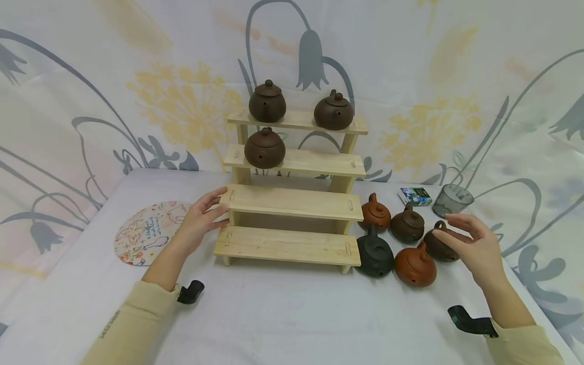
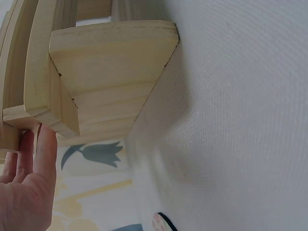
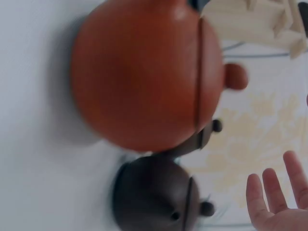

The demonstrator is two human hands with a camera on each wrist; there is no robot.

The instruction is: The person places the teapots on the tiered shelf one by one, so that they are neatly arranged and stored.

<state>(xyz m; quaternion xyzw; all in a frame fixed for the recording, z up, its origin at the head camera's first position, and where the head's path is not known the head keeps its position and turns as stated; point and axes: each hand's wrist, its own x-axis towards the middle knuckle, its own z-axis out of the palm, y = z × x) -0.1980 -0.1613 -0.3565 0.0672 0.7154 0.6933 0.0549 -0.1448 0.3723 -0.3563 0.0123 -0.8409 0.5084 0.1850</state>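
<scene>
My left hand touches the left end of the wooden step shelf with extended fingers; in the left wrist view its fingertips meet the board ends. My right hand hovers with loosely bent fingers at a dark brown teapot, overlapping it in the head view and holding nothing. Beside that pot stand a red-brown teapot, a black teapot, another dark brown teapot and an orange-brown teapot. In the right wrist view, the fingers are spread apart above the pots.
Two brown teapots stand on the top step, one left and one right; a third brown teapot sits below. Behind the right-hand group are a small box and a grey see-through cup. A round patterned mat lies left.
</scene>
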